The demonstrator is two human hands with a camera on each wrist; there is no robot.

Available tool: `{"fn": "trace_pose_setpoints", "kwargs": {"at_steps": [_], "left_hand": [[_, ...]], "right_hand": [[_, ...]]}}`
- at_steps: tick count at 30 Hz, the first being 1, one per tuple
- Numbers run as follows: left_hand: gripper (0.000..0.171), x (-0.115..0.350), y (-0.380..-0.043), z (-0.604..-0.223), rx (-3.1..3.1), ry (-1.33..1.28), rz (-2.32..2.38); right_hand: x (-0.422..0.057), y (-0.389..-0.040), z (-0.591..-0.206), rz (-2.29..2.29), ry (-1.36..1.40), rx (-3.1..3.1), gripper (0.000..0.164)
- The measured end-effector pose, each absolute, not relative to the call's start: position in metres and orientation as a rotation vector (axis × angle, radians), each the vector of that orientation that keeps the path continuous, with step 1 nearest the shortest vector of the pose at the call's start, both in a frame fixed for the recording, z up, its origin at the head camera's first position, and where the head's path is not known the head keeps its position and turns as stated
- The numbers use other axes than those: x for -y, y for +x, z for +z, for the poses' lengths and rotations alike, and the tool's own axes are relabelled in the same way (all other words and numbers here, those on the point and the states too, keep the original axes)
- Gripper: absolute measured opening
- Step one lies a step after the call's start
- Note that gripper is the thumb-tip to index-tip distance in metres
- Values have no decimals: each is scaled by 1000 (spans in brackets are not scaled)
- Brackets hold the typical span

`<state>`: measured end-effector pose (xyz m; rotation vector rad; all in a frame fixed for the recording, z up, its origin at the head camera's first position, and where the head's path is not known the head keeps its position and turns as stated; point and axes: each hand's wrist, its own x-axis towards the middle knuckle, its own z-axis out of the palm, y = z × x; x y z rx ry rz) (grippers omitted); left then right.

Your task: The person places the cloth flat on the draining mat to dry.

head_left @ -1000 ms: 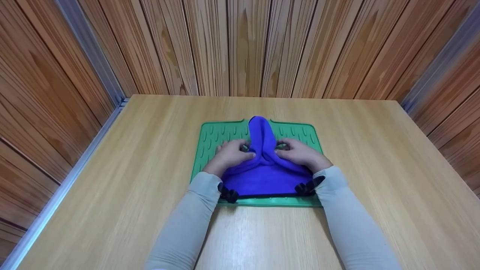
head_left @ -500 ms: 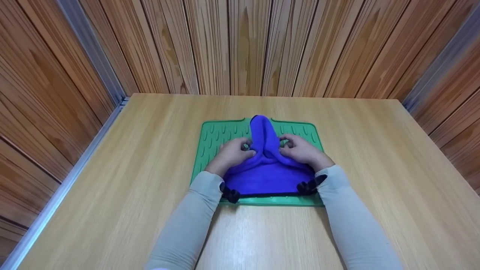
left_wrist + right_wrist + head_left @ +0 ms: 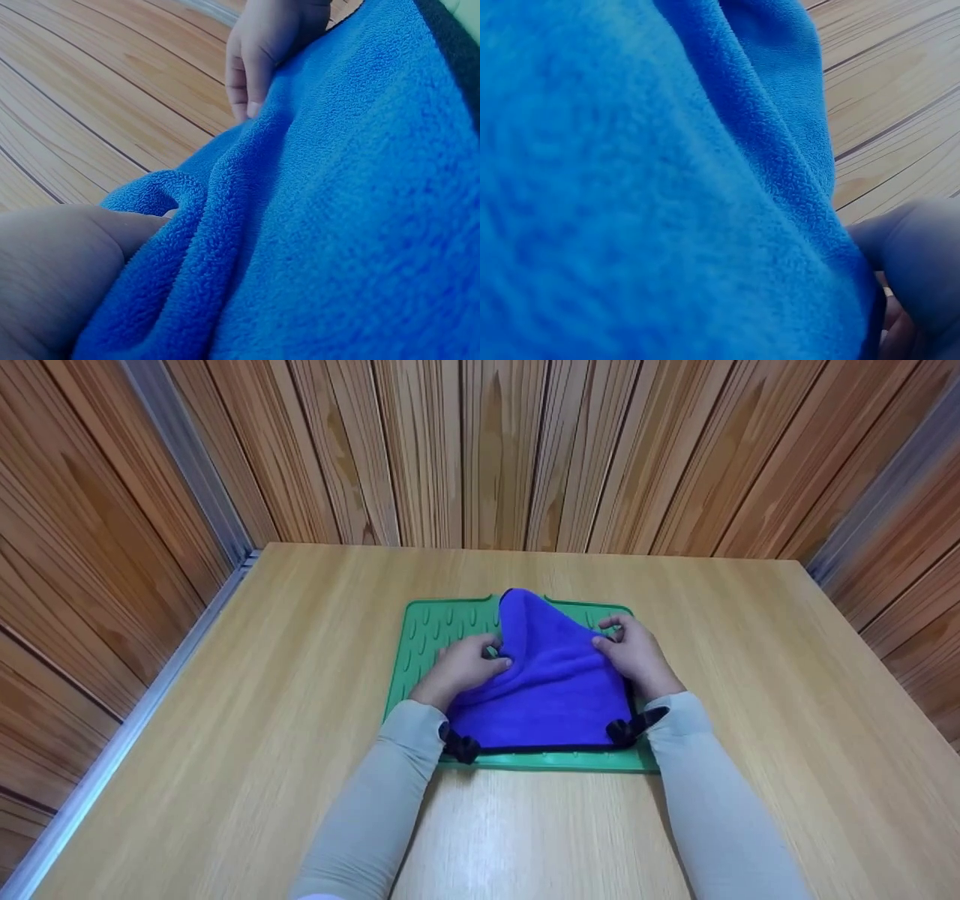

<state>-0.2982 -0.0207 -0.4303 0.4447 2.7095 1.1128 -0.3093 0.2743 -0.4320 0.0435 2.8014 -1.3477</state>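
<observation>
A blue plush towel (image 3: 547,697) with a dark edge lies over a green ridged mat (image 3: 431,634), its far part raised to a peak. On the left side of that peak, my left hand (image 3: 466,666) pinches a fold between thumb and fingers; the left wrist view shows the thumb (image 3: 135,229) tucked into the bunched cloth. My right hand (image 3: 637,654) pinches the towel's right edge, farther out and close over the mat's right side. In the right wrist view the fingers of the right hand (image 3: 922,262) are partly hidden behind the cloth.
Mat and towel sit on a light wooden table (image 3: 315,675). Wood-panelled walls (image 3: 495,450) stand behind it and at both sides, with a metal rail (image 3: 150,697) along the left. Black straps (image 3: 459,744) are worn at both wrists.
My right hand has moved right and slightly away from me, drawing the towel's right side outward and spreading the gathered fold. My left hand has stayed in nearly the same place.
</observation>
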Motion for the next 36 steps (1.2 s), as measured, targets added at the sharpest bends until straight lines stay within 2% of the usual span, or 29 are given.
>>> {"fn": "trace_pose_setpoints", "kwargs": {"at_steps": [7, 12, 21, 36], "left_hand": [[22, 20, -298, -432, -2724, 455, 1110], [23, 20, -298, -432, -2727, 457, 1108], [32, 18, -299, -429, -2707, 436, 1073], [33, 18, -299, -429, -2710, 447, 1069]], "right_hand": [[-271, -307, -429, -1149, 18, -2860, 39], [-265, -306, -426, -1057, -3, -2965, 35], [-260, -305, -425, -1053, -38, -3001, 31], [-256, -303, -421, -1014, -31, -3006, 30]]}}
